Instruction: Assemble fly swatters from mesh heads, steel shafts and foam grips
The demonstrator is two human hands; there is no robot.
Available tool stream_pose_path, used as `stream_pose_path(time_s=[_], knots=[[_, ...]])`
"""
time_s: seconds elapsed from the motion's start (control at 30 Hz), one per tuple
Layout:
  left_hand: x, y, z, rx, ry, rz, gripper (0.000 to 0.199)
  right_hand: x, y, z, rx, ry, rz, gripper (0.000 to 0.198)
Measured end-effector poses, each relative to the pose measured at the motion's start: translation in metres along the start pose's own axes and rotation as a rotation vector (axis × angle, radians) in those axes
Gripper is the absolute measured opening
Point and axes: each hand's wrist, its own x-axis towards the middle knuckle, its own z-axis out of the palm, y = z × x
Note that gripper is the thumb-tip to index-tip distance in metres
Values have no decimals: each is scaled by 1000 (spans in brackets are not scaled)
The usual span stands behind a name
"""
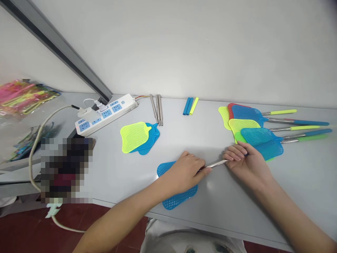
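Observation:
Low over the table's front, a blue fly swatter (179, 201) lies between my two hands, its mesh head to the left. My left hand (187, 172) covers the upper part of that head, fingers and thumb closed where the metal rod (217, 164) joins it. At the rod's other end my right hand (243, 161) is wrapped palm up; a bit of blue shows between its fingers, and most of the grip is hidden. Just behind my right hand is a pile of finished-looking fly swatters (263, 140) in blue, yellow, green and red, handles pointing right.
A yellow swatter head (134, 137) overlaps blue ones (151, 142). Behind them lie metal rods (159, 110); farther right are blue and yellow grip sleeves (190, 106). A white power strip (106, 116) with plugs and cable stands left, near plastic bags (23, 96) and a pixelated patch.

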Motion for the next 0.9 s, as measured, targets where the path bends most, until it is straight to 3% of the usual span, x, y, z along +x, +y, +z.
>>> stream_pose_path(time_s=[0.4,0.63,0.9], knots=[[0,0,2,20,6,15,33,1,0,0,1,-2,-1,36],[0,5,13,96,25,7,32,-7,4,1,28,49,-103,40],[-2,7,7,31,-18,-8,32,-9,15,1,49,97,-208,41]])
